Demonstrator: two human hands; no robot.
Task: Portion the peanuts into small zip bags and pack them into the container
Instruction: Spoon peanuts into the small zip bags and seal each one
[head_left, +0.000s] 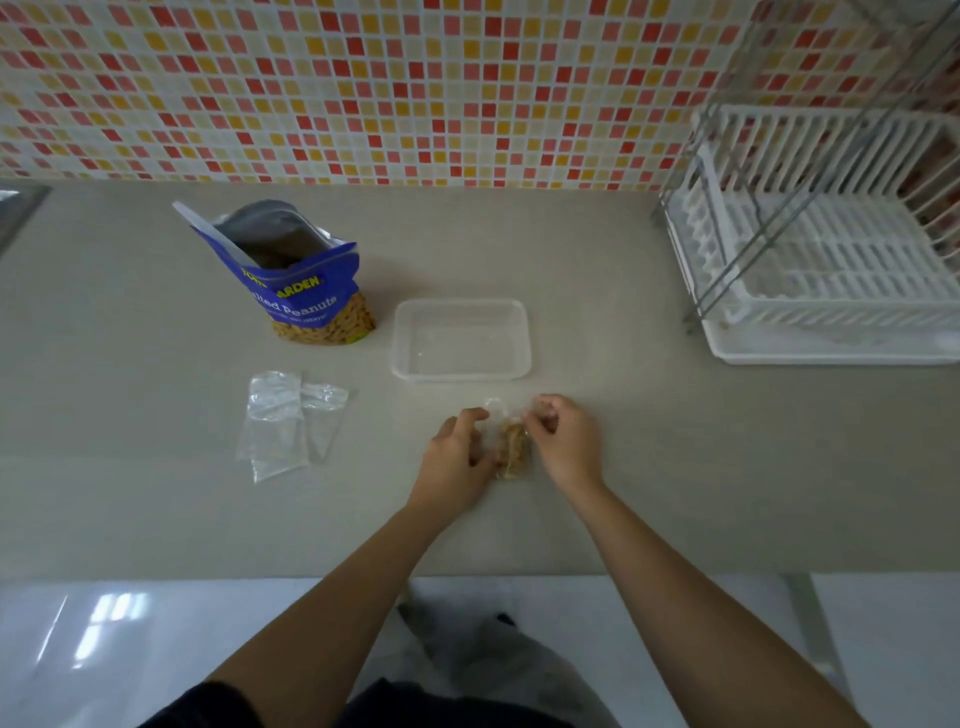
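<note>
Upper left: glossy blue peanut pouch (306, 291), open, upright. Below: crinkled clear empty zip bags (280, 421). Centre: clear rectangular container (462, 306). Just below: left hand (454, 452), fingers curled, grips peanut-filled zip bag (511, 449); right hand (566, 441) pinches its top. Right: white slatted rack (810, 260).

Blue peanut pouch (306, 291) stood upright, top open, at back left of surface (623, 467). Clear rectangular container (462, 339) sat open just right of pouch. Empty zip bags (285, 421) lay flat, overlapping, in front of pouch. Filled zip bag (511, 447), holding peanuts, lay near container, pinched between left hand (457, 452) and right hand (563, 441).
</note>
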